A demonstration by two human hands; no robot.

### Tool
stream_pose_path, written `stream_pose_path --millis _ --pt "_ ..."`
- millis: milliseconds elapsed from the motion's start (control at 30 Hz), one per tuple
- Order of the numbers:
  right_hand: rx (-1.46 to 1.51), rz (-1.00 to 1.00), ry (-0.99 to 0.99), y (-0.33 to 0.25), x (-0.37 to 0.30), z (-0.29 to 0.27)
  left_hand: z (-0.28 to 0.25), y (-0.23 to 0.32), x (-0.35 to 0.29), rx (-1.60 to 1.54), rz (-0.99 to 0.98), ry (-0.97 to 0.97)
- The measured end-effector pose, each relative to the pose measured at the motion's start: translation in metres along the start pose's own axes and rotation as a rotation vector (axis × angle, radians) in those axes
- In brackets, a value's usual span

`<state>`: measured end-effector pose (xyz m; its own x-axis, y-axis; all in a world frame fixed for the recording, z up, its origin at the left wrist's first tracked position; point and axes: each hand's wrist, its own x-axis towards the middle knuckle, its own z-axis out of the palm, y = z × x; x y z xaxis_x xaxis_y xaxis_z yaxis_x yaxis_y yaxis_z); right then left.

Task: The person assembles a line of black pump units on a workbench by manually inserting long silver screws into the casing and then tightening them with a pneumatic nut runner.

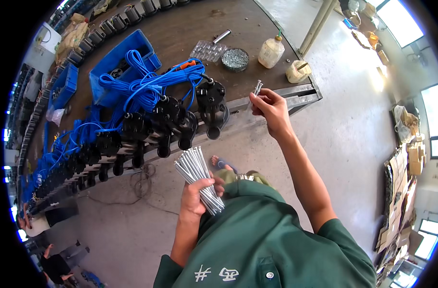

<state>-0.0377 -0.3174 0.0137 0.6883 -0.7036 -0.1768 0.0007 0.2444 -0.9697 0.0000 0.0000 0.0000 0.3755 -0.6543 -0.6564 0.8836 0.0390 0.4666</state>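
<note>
Workbench [180, 29] edge carries black valves [168, 117], blue tubing [147, 81], bottle [271, 51].

Your table [180, 29] is a dark brown top with a grey metal rim along its near edge. A row of black valve bodies [166, 117] runs along that near edge, curving away to your left, with blue wires [147, 84] coiled over them. Behind them lies a blue plastic tray [115, 60]. Toward the right end you have a clear blister tray [208, 50], a round dish of small metal parts [235, 59], a short metal cylinder [222, 36], a pale plastic bottle [271, 51] and a small cream container [297, 72] near the corner.
</note>
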Motion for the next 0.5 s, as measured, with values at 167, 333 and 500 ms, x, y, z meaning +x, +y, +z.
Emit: stream_pose_path --millis 167,333,500 --pt "-0.045 -0.015 0.025 0.007 0.068 0.004 0.019 0.019 0.037 -0.109 0.027 0.002" --pt "-0.061 0.010 0.075 0.032 0.091 0.004 0.006 0.027 0.045 -0.240 0.084 0.069" --pt "-0.049 -0.041 0.092 0.027 0.095 0.008 0.010 0.028 0.040 -0.349 0.141 0.158"
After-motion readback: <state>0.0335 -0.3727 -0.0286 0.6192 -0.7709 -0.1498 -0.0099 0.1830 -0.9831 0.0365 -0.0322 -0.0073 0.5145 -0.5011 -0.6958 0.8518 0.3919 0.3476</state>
